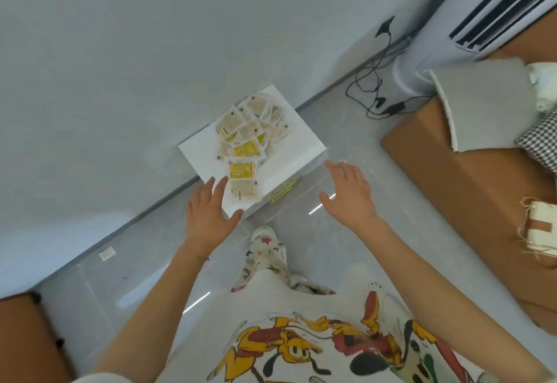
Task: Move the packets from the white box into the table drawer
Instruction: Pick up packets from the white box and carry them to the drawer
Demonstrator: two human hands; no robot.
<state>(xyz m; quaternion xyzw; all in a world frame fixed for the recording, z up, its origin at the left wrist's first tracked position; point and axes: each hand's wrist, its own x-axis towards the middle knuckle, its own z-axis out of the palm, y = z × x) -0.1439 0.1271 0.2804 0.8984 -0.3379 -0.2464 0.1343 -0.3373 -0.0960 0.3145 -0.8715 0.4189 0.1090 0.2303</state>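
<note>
The white box (303,137) stands on the grey floor (340,123), close to the wall. The packets (250,135) lie in a loose pile on its white surface. Most of them are beige and two show a yellow face.

The left hand (208,211) is spread, with straight fingers, and it holds nothing. Its fingertips are over the near corner of the box, just beside the closest packet (243,188). I cannot tell if they touch the box.

The right hand (346,193) is also spread and empty. It is over the floor at the right of the box, apart from the pile. The packets are nearer to the left hand.
</note>
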